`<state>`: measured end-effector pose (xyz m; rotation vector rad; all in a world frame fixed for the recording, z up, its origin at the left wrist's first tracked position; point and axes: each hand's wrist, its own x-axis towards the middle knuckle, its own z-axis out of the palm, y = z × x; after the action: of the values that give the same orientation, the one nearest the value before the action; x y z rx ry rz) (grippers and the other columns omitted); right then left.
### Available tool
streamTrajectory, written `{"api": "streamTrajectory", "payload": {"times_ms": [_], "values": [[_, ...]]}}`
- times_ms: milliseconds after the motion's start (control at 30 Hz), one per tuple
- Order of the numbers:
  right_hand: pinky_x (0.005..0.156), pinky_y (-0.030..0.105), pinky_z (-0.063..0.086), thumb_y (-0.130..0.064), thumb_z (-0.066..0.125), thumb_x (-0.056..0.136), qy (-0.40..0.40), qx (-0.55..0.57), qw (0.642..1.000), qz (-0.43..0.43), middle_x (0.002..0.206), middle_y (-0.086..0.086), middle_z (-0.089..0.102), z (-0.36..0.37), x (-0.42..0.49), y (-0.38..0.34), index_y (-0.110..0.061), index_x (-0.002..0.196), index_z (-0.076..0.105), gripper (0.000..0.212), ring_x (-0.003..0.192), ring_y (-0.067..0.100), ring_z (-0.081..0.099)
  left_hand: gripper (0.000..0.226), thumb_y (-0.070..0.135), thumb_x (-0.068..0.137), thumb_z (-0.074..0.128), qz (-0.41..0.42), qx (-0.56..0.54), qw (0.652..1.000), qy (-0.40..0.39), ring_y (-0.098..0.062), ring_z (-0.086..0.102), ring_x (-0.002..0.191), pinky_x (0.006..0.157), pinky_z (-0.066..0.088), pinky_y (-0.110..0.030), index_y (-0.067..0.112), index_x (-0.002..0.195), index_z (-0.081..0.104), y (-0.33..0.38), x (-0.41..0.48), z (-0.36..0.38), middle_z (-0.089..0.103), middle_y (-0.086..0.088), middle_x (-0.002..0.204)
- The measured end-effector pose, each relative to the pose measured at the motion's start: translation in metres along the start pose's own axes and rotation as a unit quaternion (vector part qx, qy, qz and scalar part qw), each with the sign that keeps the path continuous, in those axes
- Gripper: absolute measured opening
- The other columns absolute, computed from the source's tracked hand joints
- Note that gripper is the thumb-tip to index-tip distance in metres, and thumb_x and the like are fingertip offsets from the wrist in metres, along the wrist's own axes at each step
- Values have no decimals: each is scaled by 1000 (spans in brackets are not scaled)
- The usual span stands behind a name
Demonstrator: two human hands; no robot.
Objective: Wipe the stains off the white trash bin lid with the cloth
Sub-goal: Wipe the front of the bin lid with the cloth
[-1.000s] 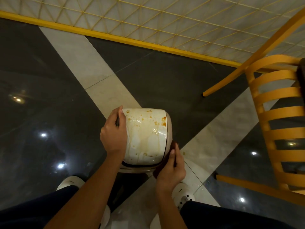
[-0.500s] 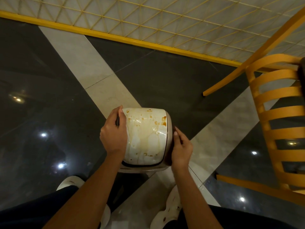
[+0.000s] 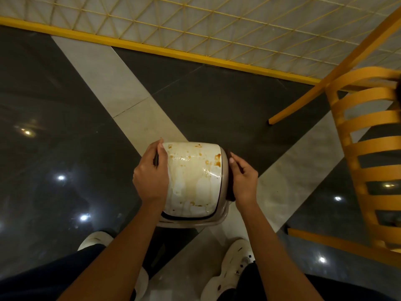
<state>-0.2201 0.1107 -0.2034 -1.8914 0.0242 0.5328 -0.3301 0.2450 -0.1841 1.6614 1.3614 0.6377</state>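
The white trash bin lid (image 3: 193, 181) is a curved dome on a beige bin, streaked with brown and orange stains, the darkest at its far right corner. My left hand (image 3: 150, 177) grips the lid's left edge, fingers curled over it. My right hand (image 3: 243, 178) holds a dark brown cloth (image 3: 230, 193) flat against the bin's right side; only a thin strip of cloth shows under the fingers.
The bin stands on a glossy dark floor crossed by pale tile bands (image 3: 121, 94). An orange slatted chair (image 3: 368, 153) stands close on the right. A yellow kerb (image 3: 152, 48) with a mesh fence runs across the back. My white shoes (image 3: 230, 268) are just below the bin.
My right hand with the cloth has risen from the bin's lower right corner along its right side to the upper right edge. The left hand and lid stayed put.
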Motion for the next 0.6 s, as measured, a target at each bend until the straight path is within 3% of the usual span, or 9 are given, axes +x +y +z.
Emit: {"api": "streamTrajectory", "payload": {"times_ms": [67, 233, 367, 500, 600], "values": [[96, 30, 46, -13, 51, 94, -24, -21, 999, 9, 113, -1, 65, 3, 12, -11, -15, 117, 64, 26, 103, 9, 57, 28, 37, 94, 44, 2, 4, 1000, 0, -9, 57, 93, 82, 48, -28, 29, 114, 63, 1, 1, 0, 67, 4, 106], [91, 16, 44, -11, 52, 93, -48, -58, 995, -70, 106, -8, 64, -1, 10, -29, -16, 112, 67, 24, 100, 3, 57, 30, 39, 94, 43, 3, 6, 1000, -4, -16, 62, 93, 82, 53, -38, 29, 114, 62, -1, 2, 0, 68, 2, 102], [90, 17, 44, -13, 52, 94, -20, -43, 997, -67, 108, -8, 64, -4, -2, -20, -16, 115, 65, 25, 101, 5, 57, 30, 41, 94, 43, -1, 5, 1000, -4, -17, 62, 94, 82, 53, -41, 30, 114, 63, -2, 2, 0, 68, 2, 101], [94, 22, 43, -12, 50, 94, -49, -71, 996, -34, 116, 0, 64, 4, 18, -33, -14, 115, 65, 26, 103, 6, 55, 30, 42, 94, 42, 0, 9, 1000, -1, -17, 62, 95, 83, 53, -39, 32, 113, 62, -2, 1, 0, 69, 3, 103], [90, 13, 43, -12, 51, 94, -33, -75, 994, -77, 113, -3, 65, 5, 9, -32, -18, 113, 66, 25, 101, 2, 55, 29, 42, 94, 42, -4, 11, 1000, 3, -16, 62, 94, 82, 53, -37, 33, 112, 63, -2, 2, 0, 69, 4, 102]]}}
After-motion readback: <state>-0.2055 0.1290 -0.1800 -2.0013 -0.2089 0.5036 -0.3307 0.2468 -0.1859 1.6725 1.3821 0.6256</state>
